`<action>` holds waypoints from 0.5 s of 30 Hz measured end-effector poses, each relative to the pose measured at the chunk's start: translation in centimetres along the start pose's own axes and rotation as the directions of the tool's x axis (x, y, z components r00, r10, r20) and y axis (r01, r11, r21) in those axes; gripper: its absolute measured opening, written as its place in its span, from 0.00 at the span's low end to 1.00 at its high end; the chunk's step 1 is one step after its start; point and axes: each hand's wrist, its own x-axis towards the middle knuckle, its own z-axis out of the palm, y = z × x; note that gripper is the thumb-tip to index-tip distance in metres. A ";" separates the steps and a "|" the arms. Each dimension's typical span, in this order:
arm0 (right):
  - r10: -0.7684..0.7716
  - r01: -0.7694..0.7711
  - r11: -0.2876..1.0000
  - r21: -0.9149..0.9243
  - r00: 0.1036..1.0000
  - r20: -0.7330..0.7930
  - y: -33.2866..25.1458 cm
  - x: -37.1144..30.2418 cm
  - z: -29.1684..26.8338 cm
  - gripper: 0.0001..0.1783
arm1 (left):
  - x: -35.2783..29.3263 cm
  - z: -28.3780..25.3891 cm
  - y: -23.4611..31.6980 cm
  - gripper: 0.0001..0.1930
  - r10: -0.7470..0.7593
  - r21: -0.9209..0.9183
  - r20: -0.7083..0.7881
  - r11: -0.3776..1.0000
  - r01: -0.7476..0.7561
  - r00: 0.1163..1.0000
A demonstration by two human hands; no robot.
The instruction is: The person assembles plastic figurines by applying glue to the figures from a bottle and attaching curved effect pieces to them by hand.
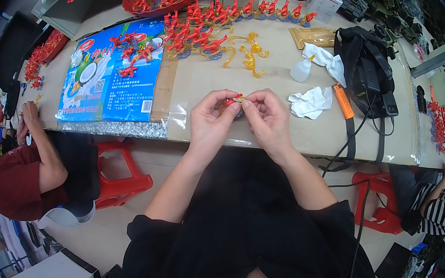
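Observation:
Close to the table's near edge, my left hand (212, 119) pinches a small red plastic figure (232, 102), mostly covered by the fingers. My right hand (268, 115) meets it from the other side, thumb and forefinger closed on a small yellow plastic piece (242, 98) against the figure. Whether the two pieces are joined cannot be seen. Beyond my hands lie several curly translucent yellow pieces (250, 59). Rows of red figures on bluish bases (195, 37) stand behind them.
A blue printed sheet (109, 92) with loose red figures lies at left; a red tray (168, 5) sits behind. To the right are crumpled tissues (310, 103), a white dropper bottle (300, 71), an orange-handled tool (343, 101) and a black bag (366, 75) with cables. People sit at both sides.

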 end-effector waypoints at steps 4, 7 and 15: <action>-0.007 0.007 1.000 -0.022 1.000 0.011 0.1 0.1 -0.4 0.03 | 0.1 0.1 0.1 0.08 -0.026 0.010 0.015 1.000 0.025 1.000; 0.032 -0.032 0.999 0.000 0.999 -0.005 0.2 0.1 -0.3 0.03 | 0.3 -0.2 0.1 0.08 -0.056 0.058 0.020 0.997 0.055 0.998; -0.013 0.013 0.997 -0.082 1.000 -0.003 0.2 0.2 -0.3 0.03 | 0.2 -0.1 -0.3 0.08 -0.013 0.002 0.032 1.000 0.013 0.999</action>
